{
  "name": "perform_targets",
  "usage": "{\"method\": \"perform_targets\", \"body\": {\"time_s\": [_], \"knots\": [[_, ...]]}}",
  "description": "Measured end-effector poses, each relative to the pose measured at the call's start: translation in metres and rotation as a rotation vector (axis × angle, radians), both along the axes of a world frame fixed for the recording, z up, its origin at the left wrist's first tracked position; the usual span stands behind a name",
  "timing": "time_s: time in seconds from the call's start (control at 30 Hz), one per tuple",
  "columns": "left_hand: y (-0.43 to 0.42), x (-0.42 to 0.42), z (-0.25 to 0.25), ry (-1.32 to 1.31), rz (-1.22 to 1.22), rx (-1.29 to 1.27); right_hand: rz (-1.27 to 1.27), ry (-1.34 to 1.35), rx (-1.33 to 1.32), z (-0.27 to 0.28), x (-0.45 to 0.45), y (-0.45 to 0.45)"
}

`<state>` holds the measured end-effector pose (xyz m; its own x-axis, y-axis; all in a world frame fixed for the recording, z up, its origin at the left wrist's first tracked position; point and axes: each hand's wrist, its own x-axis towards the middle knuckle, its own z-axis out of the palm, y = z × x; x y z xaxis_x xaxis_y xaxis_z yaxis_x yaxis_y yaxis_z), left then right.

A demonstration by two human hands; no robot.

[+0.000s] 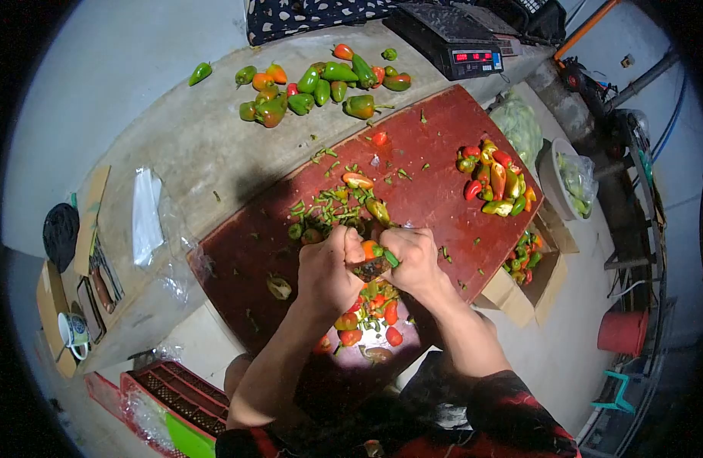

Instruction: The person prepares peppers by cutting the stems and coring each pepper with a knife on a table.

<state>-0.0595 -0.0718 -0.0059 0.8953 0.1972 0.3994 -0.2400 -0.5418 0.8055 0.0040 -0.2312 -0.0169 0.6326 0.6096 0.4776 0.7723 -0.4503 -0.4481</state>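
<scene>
My left hand (328, 267) and my right hand (411, 261) are closed, knuckles up, around one orange-red pepper (371, 249) with a green stem end. Between the hands its lower part looks dark; I cannot make out whether that is damaged flesh or another thing. Most of the pepper is hidden by my fingers. Just beyond my hands, cut green stems (332, 210) lie scattered with a halved red pepper (357, 180) and a yellow-green pepper (377, 211). Below my hands, red and orange pepper pieces (391, 311) lie on a pale surface between my forearms.
On the concrete ledge (183, 145) lie several whole peppers (321, 88) and a digital scale (462, 57). A pile of red and yellow peppers (496, 179) sits at the red table's (237, 237) right side. Beyond it stand a cardboard box (512, 296) and a white tub (554, 179).
</scene>
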Motion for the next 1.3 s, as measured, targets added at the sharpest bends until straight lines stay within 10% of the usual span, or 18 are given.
{"method": "perform_targets", "body": {"time_s": [0.3, 0.37, 0.63, 1.1, 1.23, 1.3], "knots": [[0.003, 0.006, 0.004, -0.005, 0.112, 0.082, -0.079, 0.03, -0.056, -0.002, 0.015, -0.002], [0.003, -0.005, 0.012, 0.026, 0.095, 0.111, -0.401, 0.09, -0.463, -0.014, 0.031, -0.008], [0.021, 0.002, 0.018, -0.087, 0.097, -0.074, -0.557, 0.221, -0.096, 0.0, 0.057, -0.034], [0.047, 0.135, -0.041, 0.302, -0.088, -1.14, -0.604, 0.315, 0.115, 0.018, 0.072, -0.068], [0.044, 0.232, -0.042, 0.133, 0.205, 0.239, -0.626, 0.349, 0.145, 0.024, 0.075, -0.078], [0.036, 0.256, -0.04, 0.098, 0.178, 0.389, -0.64, 0.342, 0.158, 0.027, 0.077, -0.081]]}}
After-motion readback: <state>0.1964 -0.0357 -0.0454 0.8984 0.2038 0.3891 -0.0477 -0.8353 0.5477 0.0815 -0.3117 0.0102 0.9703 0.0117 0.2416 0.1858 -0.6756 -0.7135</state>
